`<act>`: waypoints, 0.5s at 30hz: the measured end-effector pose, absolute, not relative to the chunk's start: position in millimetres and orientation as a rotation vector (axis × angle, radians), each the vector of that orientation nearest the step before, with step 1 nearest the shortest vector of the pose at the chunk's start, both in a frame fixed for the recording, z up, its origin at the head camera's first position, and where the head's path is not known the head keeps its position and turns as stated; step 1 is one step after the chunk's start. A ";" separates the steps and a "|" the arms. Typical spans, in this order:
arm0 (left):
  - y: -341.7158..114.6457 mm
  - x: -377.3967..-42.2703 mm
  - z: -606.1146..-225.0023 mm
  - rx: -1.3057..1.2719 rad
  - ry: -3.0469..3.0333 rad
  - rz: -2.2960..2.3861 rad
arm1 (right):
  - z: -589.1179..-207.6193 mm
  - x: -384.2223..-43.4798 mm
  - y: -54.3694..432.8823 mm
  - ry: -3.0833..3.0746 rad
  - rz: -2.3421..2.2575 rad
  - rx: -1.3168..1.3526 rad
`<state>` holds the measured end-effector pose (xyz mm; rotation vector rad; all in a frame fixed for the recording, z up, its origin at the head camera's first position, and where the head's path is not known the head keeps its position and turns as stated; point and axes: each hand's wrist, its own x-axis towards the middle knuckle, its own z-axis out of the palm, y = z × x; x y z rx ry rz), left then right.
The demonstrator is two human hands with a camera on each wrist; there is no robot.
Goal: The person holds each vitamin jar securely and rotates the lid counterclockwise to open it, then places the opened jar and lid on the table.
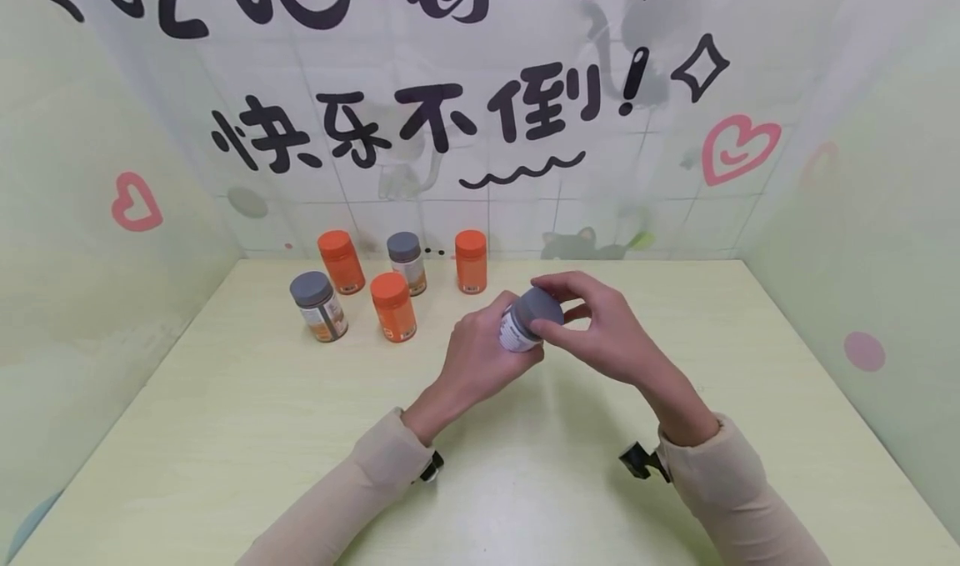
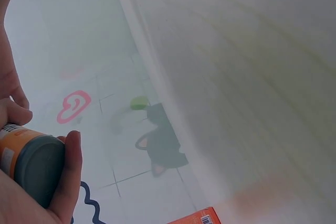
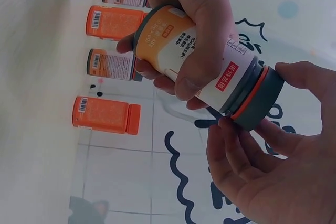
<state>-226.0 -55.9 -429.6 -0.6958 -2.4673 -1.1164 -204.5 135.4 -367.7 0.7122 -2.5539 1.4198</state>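
Observation:
My left hand [image 1: 480,345] grips the body of a supplement bottle [image 1: 517,335], tilted in front of me. Its label is white and orange, with printed text in the right wrist view. My right hand [image 1: 603,333] holds the dark grey lid [image 1: 542,312] between thumb and fingers. In the right wrist view a thin red-orange ring [image 3: 251,94] shows along the lid's edge, next to the bottle's neck. The left wrist view shows the bottle's dark base [image 2: 42,169] turned toward the camera, with left-hand fingers wrapped around it.
Three orange bottles with orange lids, one at the back left [image 1: 341,262], one nearer [image 1: 393,308] and one at the wall [image 1: 471,262], stand upright beside two grey-lidded bottles, [image 1: 320,308] in front and another [image 1: 407,263] behind. A printed backdrop [image 1: 420,174] rises behind the pale table [image 1: 225,433].

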 end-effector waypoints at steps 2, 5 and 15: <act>-55.9 -226.2 -429.0 -0.692 -2.467 -1.113 | -367.5 -204.3 136.5 -2.526 1.415 0.782; -56.2 -226.1 -428.5 -0.681 -2.467 -1.108 | -366.7 -204.3 136.5 -2.505 1.423 0.832; -55.6 -226.1 -427.7 -0.679 -2.473 -1.105 | -366.8 -203.8 132.4 -2.639 1.433 0.445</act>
